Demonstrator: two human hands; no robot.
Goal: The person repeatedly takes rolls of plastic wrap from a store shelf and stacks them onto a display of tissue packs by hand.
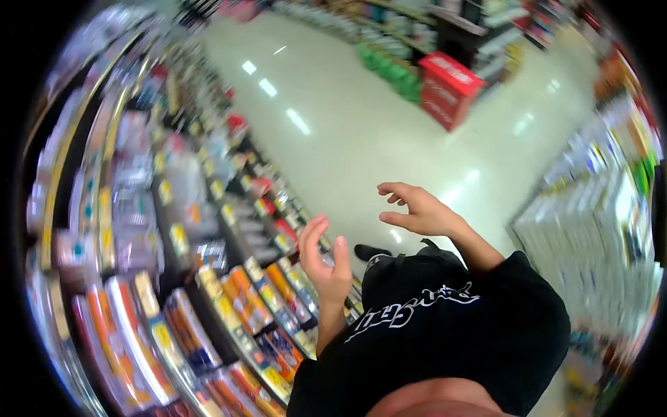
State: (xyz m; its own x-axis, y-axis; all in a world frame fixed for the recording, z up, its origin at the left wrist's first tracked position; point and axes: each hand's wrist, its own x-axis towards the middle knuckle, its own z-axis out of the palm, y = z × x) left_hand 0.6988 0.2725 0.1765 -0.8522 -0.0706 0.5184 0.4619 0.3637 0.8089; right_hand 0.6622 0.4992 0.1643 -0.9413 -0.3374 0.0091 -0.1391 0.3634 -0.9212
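My left hand (325, 263) is raised in front of the store shelf, fingers up and thumb apart, holding nothing. To its right, my right hand (415, 210) hovers over the floor with its fingers slightly bent and thumb spread, and it is bare as well. Neither hand touches anything. Nearest to my left hand are packs with orange and dark wrapping (283, 285) on the shelf. A black T-shirt (445, 333) with white lettering covers my torso below both hands.
Tiered shelves (165, 194) with yellow price tags and plastic-wrapped goods curve along the left. A red box (450, 90) stands on the shiny pale floor (333, 160) ahead, beside green items (389, 69). Stacked white goods (590, 229) line the right.
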